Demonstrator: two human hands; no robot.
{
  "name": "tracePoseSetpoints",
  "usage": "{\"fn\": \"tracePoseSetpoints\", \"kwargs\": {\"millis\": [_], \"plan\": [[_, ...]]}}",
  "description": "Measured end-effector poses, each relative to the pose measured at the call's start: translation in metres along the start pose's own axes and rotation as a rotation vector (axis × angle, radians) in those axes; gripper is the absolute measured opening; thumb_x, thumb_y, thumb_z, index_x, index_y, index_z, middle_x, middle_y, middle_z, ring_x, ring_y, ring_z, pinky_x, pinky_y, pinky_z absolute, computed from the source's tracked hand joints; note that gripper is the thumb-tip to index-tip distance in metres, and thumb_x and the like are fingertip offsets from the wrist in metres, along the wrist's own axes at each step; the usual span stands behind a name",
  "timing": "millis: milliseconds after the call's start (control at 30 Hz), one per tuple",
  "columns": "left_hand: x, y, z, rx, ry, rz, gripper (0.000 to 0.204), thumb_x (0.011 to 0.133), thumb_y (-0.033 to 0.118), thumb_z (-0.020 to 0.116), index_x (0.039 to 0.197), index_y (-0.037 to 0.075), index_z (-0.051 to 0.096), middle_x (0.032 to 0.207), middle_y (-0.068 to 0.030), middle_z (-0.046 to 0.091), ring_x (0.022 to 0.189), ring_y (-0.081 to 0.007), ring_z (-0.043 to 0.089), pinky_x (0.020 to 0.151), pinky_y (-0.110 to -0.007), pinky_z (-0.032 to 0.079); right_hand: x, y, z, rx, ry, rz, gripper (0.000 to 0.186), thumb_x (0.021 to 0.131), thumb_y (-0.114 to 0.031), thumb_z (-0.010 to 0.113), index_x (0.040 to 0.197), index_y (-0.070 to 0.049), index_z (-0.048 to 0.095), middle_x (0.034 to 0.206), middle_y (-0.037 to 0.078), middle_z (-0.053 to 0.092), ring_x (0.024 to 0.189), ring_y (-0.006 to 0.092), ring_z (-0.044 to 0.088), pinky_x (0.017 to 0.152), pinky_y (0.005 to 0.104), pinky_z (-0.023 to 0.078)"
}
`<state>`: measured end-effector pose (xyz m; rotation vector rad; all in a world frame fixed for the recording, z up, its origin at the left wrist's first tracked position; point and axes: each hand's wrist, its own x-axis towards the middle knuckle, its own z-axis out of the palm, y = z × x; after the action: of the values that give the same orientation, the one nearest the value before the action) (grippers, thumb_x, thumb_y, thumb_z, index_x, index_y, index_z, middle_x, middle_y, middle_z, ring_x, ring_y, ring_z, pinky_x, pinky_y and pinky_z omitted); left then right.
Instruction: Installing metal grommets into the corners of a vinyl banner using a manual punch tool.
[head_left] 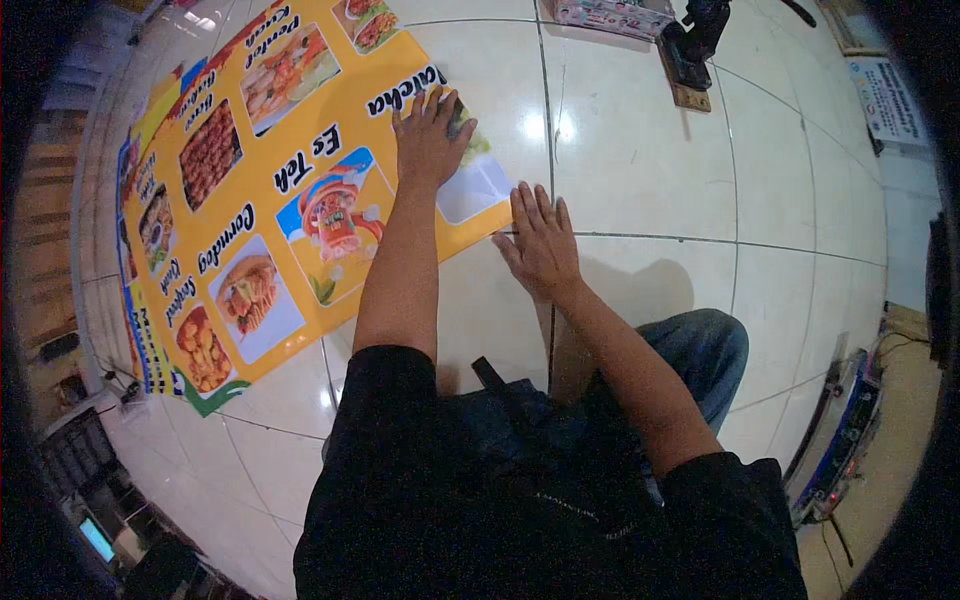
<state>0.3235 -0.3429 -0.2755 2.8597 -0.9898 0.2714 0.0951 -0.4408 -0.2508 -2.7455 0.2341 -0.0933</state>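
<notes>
A large yellow banner with food photos and lettering (330, 110) lies flat on the tiled floor at the left and centre, over more printed sheets whose edges show at its left. My left hand (432, 137) rests open and palm-down on the banner, fingers spread, partly covering a photo near its right end. My right hand (538, 238) is open, fingers stretched out, at the banner's lower right corner, with the fingertips at its edge. My knee in jeans (700, 360) is bent on the floor to the right.
White floor tiles (640, 160) surround the banner. A printed box (605, 15) and a black device on a wooden base (690, 60) stand at the top. A long appliance with cables (830, 430) lies at the right wall. Electronics with a lit screen (95, 538) sit at lower left.
</notes>
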Motion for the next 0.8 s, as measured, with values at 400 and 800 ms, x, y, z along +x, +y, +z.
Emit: {"fn": "tracePoseSetpoints", "kwargs": {"millis": [400,800], "plan": [[-0.007,-0.028,-0.02,-0.81,-0.053,-0.137,0.058,0.087,0.04,0.062,0.137,0.013,0.046,0.143,-0.0165,0.041,0.137,-0.0326,0.03,0.114,-0.05,0.014,-0.04,0.008,-0.007,-0.097,-0.134,0.037,0.064,0.09,-0.038,0.053,0.142,-0.007,0.035,0.148,0.017,0.032,0.138,0.0382,0.027,0.11,0.0571,0.022],[-0.507,-0.098,-0.204,-0.369,0.302,-0.921,0.046,0.098,0.026,0.047,0.132,-0.005,0.043,0.136,-0.0233,0.044,0.128,-0.0355,0.041,0.108,-0.043,0.029,0.139,0.114,-0.059,-0.04,0.097,0.026,0.05,0.087,-0.032,0.054,0.127,-0.001,0.052,0.142,0.02,0.041,0.104,0.0392,0.058,0.092,0.0473,0.047]]}}
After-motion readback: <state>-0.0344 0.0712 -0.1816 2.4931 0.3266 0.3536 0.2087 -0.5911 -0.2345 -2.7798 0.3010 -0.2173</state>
